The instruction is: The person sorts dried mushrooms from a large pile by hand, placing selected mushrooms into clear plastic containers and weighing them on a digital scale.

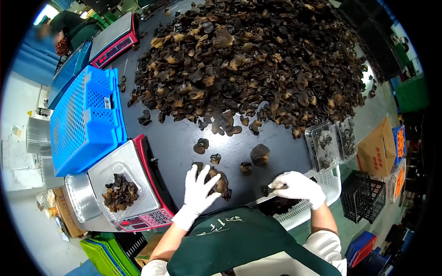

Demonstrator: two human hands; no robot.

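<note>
My left hand [199, 191], in a white glove, lies on the dark table with its fingers spread. Its fingertips touch or nearly touch a brown wood ear mushroom [222, 185]. In a matching glove, my right hand [297, 187] is pinched over the edge of a white basket [329, 181]. A small dark wood ear piece [265, 190] shows at its fingertips. Dark pieces lie inside the basket, partly hidden by my apron. Several loose wood ears, among them a large round one [260, 155], lie just beyond my hands.
A big heap of wood ears [248, 64] covers the table's far side. On the left are a scale [154, 184] bearing a filled clear tray, a blue crate [85, 119] and a second scale [110, 39]. Clear boxes [322, 146] stand right. Another person is at far left.
</note>
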